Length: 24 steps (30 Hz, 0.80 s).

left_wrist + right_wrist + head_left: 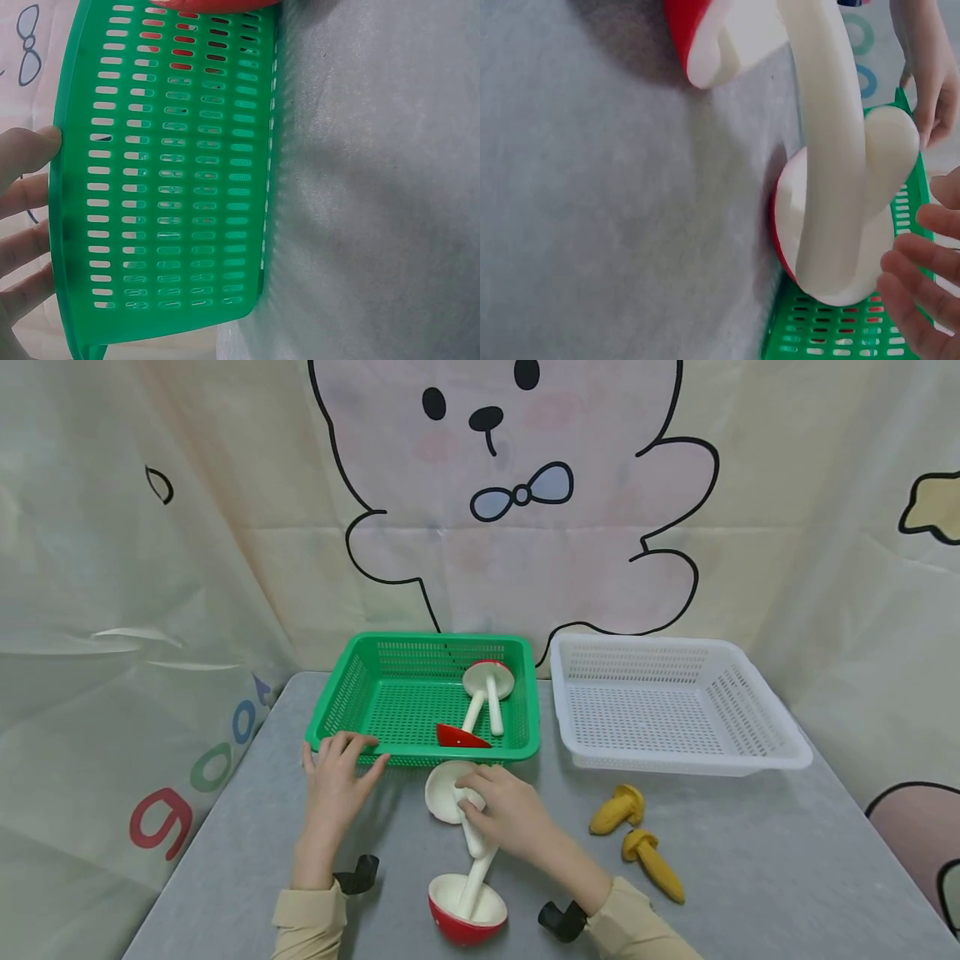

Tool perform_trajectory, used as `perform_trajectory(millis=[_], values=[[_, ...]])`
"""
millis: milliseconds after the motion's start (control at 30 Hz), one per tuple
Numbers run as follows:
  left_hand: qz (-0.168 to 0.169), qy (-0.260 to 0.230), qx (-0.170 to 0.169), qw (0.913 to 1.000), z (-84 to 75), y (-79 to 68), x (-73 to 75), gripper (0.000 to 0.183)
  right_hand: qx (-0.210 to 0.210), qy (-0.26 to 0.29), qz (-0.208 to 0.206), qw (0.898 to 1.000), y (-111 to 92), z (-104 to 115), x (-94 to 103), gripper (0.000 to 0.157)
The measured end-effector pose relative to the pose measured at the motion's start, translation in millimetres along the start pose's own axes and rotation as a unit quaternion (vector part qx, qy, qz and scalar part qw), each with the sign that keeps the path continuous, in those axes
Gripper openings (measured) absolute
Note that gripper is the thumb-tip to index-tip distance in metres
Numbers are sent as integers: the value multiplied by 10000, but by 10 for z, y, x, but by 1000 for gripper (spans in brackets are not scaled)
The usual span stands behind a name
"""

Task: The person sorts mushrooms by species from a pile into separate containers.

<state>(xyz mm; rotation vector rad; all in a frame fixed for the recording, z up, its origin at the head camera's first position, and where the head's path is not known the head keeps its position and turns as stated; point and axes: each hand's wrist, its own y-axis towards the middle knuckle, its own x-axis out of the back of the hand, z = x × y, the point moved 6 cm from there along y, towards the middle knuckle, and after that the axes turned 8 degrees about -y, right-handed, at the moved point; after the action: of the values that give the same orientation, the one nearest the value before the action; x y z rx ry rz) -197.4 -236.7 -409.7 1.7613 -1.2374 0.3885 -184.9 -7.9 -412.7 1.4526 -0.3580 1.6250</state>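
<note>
My left hand (339, 781) is at the near left rim of the green basket (420, 752). In the left wrist view its thumb (26, 150) lies over the rim, with the other fingers behind it. My right hand (506, 806) is over a red-and-white toy mushroom (442, 793) lying underside up on the table in front of the basket. In the right wrist view its fingers (919, 277) are loosely spread beside the pale stems. A second toy mushroom (467, 914), red cap down, sits nearer me, its stem leaning towards the first.
Inside the green basket lie two more red-and-white toy mushrooms (463, 739) (489, 681). A white basket (675, 760) stands to its right. Two brown toy mushrooms (618, 810) (656, 867) lie on the grey table (780, 860) in front of the white basket. A printed curtain (262, 527) hangs behind.
</note>
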Motion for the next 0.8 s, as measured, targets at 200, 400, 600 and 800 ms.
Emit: perform_trajectory(millis=[200, 400, 600, 800], values=[[12, 38, 0, 10000, 11, 4, 8, 26, -133, -153, 150, 9997, 21, 51, -124, 25], [49, 81, 0, 10000, 2, 6, 5, 27, -244, -275, 258, 9990, 42, 70, -215, 28], [56, 57, 9, 10000, -5, 4, -7, 27, -437, -219, 287, 9984, 47, 39, -278, 30], [20, 67, 7, 10000, 4, 5, -5, 27, -532, 2, 276, 9982, 32, 32, -323, 28]])
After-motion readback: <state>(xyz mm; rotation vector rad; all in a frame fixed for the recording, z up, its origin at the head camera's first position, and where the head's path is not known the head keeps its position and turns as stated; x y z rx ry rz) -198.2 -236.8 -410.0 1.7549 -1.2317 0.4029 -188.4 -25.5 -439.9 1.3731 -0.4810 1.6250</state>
